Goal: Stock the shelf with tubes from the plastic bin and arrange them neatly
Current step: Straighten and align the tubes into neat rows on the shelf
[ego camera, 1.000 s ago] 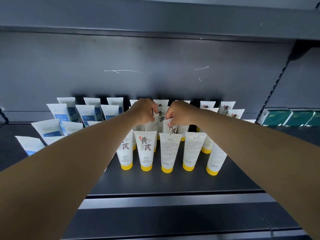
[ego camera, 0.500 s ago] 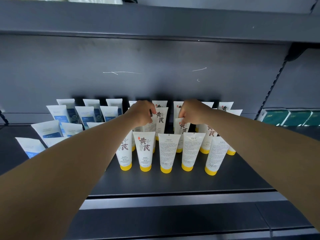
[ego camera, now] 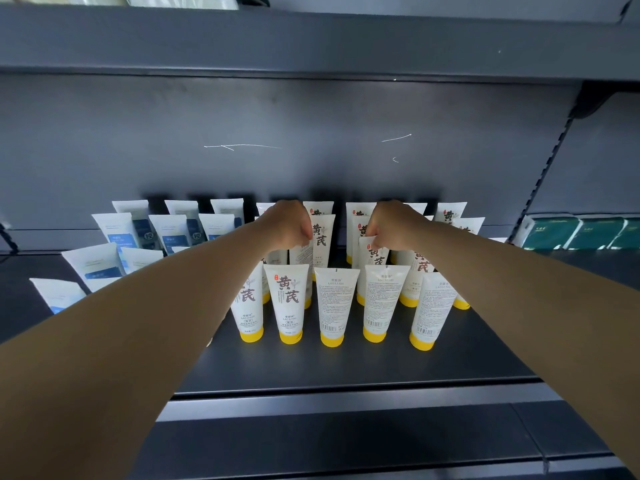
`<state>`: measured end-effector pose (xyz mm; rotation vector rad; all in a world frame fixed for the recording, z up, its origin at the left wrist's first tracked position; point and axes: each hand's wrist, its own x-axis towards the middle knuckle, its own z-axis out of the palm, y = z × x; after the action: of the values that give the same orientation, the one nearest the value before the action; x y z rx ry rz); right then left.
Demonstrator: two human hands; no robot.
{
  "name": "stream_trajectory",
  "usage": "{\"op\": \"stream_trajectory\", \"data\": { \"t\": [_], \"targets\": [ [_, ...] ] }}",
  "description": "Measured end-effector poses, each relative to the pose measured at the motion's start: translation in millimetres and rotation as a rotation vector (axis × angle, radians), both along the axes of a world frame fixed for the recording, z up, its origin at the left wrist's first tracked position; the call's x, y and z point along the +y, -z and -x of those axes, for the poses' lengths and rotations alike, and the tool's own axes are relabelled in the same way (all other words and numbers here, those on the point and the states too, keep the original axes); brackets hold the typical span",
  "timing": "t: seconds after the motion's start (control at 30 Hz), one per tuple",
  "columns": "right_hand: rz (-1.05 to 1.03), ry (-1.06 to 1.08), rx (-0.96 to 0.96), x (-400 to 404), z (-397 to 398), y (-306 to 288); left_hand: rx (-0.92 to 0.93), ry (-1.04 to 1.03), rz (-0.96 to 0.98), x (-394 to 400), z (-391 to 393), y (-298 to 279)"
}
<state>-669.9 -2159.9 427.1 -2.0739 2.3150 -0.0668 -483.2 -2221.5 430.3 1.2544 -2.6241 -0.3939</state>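
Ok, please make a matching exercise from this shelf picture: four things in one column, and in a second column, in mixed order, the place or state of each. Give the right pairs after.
Column one:
1. white tubes with yellow caps
2. white tubes with blue labels
3. dark green boxes
4. right hand

Column two:
A. far right, past the shelf upright
B. pinches the top of a tube in the second row
C. left part of the shelf
D. middle of the shelf, standing on their caps

Pairs: 1-D, 2-C, 3-A, 4-B
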Motion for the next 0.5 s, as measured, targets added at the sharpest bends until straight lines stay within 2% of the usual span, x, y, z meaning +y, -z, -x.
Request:
{"op": "stream_trajectory", "data": {
  "t": [0.27, 0.5],
  "targets": [
    [-0.018, -0.015, 0.033, -1.0, 0.0, -0.3, -0.033, -0.023, -0.132, -2.5, -1.1, -5.2],
    [0.005, 0.013, 0.020, -3.2, 1.0, 3.8, -0.093, 0.038, -0.131, -2.0, -3.7, -5.3]
  ]
}}
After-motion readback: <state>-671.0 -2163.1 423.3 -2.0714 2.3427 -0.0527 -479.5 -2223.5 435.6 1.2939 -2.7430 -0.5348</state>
